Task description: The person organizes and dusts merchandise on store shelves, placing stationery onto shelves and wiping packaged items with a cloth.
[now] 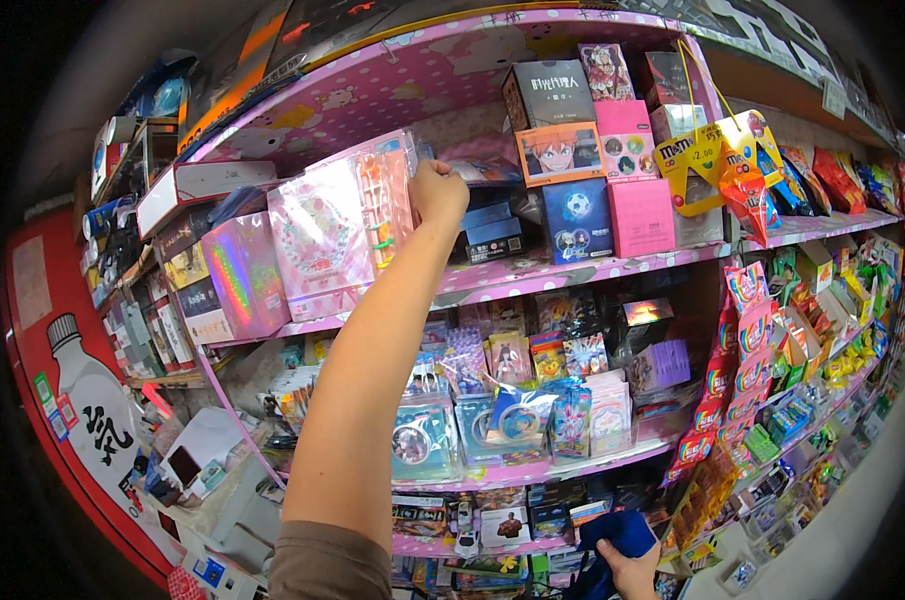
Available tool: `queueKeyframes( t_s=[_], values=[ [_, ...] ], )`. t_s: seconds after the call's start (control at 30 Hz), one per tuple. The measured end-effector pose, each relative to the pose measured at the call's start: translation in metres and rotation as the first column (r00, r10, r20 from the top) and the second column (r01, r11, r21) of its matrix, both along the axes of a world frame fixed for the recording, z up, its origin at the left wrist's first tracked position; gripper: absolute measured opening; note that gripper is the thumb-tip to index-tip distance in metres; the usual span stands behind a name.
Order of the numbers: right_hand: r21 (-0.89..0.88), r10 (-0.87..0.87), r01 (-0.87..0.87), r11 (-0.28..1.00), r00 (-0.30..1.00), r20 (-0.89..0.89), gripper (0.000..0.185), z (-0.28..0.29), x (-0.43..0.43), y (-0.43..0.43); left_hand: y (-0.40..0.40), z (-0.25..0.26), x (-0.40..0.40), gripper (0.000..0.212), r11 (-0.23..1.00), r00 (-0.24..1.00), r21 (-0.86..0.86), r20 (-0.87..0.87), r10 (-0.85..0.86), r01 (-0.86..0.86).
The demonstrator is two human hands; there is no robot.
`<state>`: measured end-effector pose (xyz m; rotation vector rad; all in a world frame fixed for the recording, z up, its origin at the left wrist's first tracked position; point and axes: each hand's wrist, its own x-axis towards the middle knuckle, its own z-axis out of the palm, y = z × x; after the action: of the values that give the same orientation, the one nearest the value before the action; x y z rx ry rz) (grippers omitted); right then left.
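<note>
On the upper pink shelf, my left hand (pixel 439 191) has its fingers curled at the right edge of a clear-wrapped pink notebook set (pixel 325 225); the fingertips are partly hidden. A ring-bound spine with coloured rings shows in the set's right part. Low in the view, my right hand (pixel 631 564) grips a dark blue cloth (pixel 621 531), thumb on top. An iridescent pink box (pixel 248 274) stands left of the notebook set. To the right of my left hand are dark boxes (pixel 490 231), a blue box with a football picture (pixel 577 219) and a pink box (pixel 641 217).
Below, a shelf (pixel 497 474) holds wrapped card packs and toys. Candy strips (pixel 749 330) and a yellow M&M's hanger (pixel 696 169) hang at the right, beside snack shelves. At the left are a cluttered counter (pixel 223 480) and a red panel with a bottle picture (pixel 92 397).
</note>
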<state>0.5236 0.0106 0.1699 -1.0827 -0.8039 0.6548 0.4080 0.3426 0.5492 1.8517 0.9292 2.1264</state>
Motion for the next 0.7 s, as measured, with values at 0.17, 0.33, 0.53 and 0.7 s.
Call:
queueKeyframes(
  t_s=[0.17,0.33,0.53,0.7],
  values=[
    [-0.002,-0.016,0.016,1.0,1.0,0.012,0.037,-0.004,-0.002,0.0,-0.032,0.019,-0.004,0.016,0.787,0.89,0.541,-0.142,0.433,-0.296],
    [0.088,0.016,-0.02,0.996,0.998,0.056,0.027,-0.009,-0.001,0.012,-0.069,0.031,-0.021,0.014,0.718,0.896,0.657,-0.146,0.419,-0.229],
    [0.249,0.015,-0.008,0.968,1.0,-0.025,0.024,0.034,-0.006,0.027,-0.127,-0.048,-0.095,0.018,0.857,0.981,0.506,-0.099,0.166,-0.093],
    [0.334,0.169,-0.203,0.921,0.977,0.128,0.044,0.048,-0.011,0.053,-0.226,-0.236,-0.101,0.059,0.936,0.939,0.069,-0.019,-0.344,0.345]
  ],
)
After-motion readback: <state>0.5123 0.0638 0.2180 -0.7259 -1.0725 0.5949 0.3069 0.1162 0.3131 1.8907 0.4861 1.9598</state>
